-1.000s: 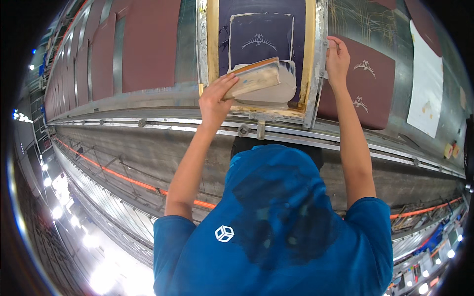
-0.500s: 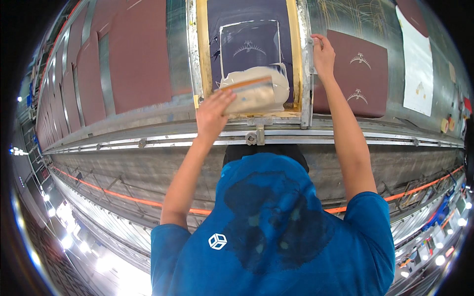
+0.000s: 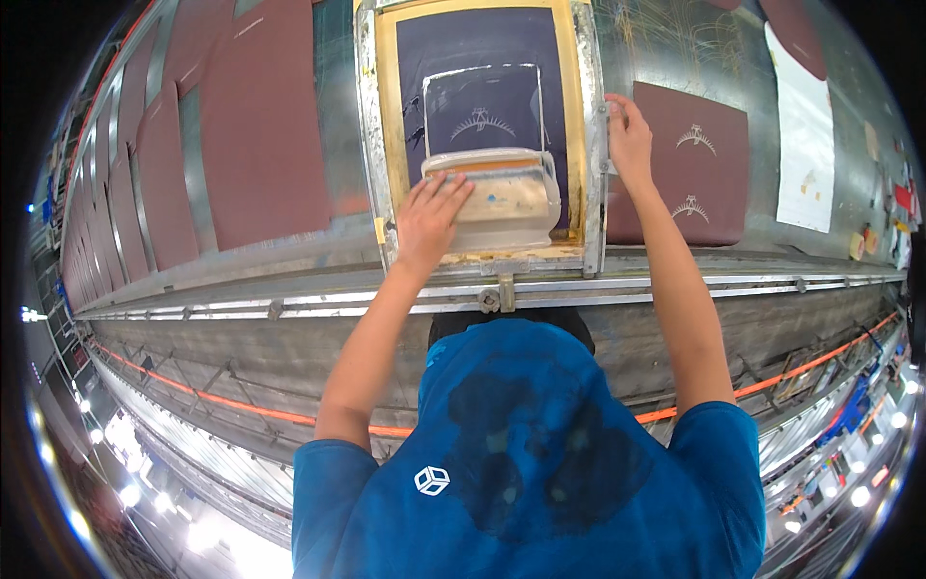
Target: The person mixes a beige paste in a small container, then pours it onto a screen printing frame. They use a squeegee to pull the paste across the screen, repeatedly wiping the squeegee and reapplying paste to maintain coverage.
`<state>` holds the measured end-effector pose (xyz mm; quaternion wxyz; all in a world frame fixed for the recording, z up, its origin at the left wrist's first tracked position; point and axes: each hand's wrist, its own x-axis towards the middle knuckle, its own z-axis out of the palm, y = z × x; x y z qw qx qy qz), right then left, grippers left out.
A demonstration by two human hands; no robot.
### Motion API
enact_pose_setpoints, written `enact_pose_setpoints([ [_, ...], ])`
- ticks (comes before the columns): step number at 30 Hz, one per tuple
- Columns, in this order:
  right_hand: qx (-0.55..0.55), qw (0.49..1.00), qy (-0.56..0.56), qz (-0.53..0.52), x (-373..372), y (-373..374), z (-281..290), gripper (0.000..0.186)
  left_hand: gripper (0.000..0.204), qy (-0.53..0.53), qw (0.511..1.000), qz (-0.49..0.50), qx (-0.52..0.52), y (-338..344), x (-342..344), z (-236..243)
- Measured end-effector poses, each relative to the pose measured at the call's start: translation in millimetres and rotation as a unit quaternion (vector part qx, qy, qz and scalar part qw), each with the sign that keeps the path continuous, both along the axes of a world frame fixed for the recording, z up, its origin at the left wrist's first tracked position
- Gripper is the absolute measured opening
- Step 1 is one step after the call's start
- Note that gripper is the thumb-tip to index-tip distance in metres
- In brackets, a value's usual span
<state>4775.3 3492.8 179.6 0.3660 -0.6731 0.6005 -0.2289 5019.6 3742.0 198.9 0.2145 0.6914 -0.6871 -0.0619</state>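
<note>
A screen-printing frame (image 3: 592, 135) with a dark mesh (image 3: 482, 43) is in front of me; a pale arched motif shows within a whitish outline on the mesh. My left hand (image 3: 431, 220) grips the left end of a wide squeegee (image 3: 502, 198), fingers laid over its pale face and thumb hidden. The squeegee rests in a pool of cream ink (image 3: 511, 237) at the near end of the mesh. My right hand (image 3: 629, 143) is closed on the frame's right side, partway up, fingertips at the metal edge.
Right of the frame lies a maroon sheet (image 3: 666, 125) with two pale printed motifs, then a white sheet (image 3: 803, 145). Several maroon sheets (image 3: 260, 135) line the table's left. A metal rail (image 3: 637, 282) with a stop block (image 3: 503, 292) runs along the near edge.
The squeegee has swung from tilted to nearly level and shifted slightly away from me over the ink. My right hand keeps its place on the frame. The whole view has shifted slightly.
</note>
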Motion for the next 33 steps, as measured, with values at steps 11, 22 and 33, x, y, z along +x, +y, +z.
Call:
enact_pose_setpoints([
  [11, -0.244, 0.9, 0.095, 0.348, 66.3, -25.5, 86.9, 0.052, 0.041, 0.102, 0.967, 0.068, 0.224, -152.1, 80.2, 51.0],
  [22, -0.132, 0.933, 0.091, 0.322, 95.1, -27.3, 30.5, 0.033, 0.042, 0.076, 0.985, 0.047, 0.146, -171.0, 87.0, 21.6],
  [33, -0.095, 0.941, 0.062, 0.318, 27.2, 123.5, 43.7, 0.05, 0.05, 0.071, 0.994, -0.013, 0.084, -26.2, 19.7, 10.1],
])
